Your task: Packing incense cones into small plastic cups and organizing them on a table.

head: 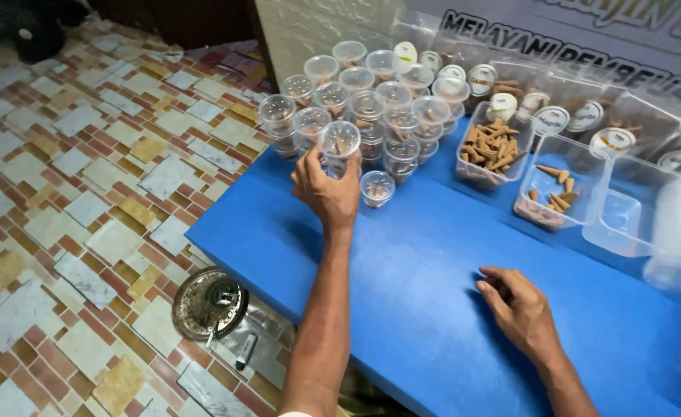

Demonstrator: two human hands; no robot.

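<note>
So the flat bright-blue table top (433,278) is a solid royal blue, no pattern at all. On its far side the stacked see-through round plastic cups (371,104) are colourless with little tan-brown bits inside. Right of those on the blue top, the clear rectangular plastic tubs (495,147) hold tan-to-orange-brown cones (493,145), and some round lids (550,120) are white. Behind the blue top hangs a pale grey banner with black lettering (587,46). Left of the blue top, the tiled floor (70,177) is a patchwork of white-grey marbled, mustard yellow and reddish-brown pieces. On it sits a round tarnished silver-grey metal tray (209,303).
</note>
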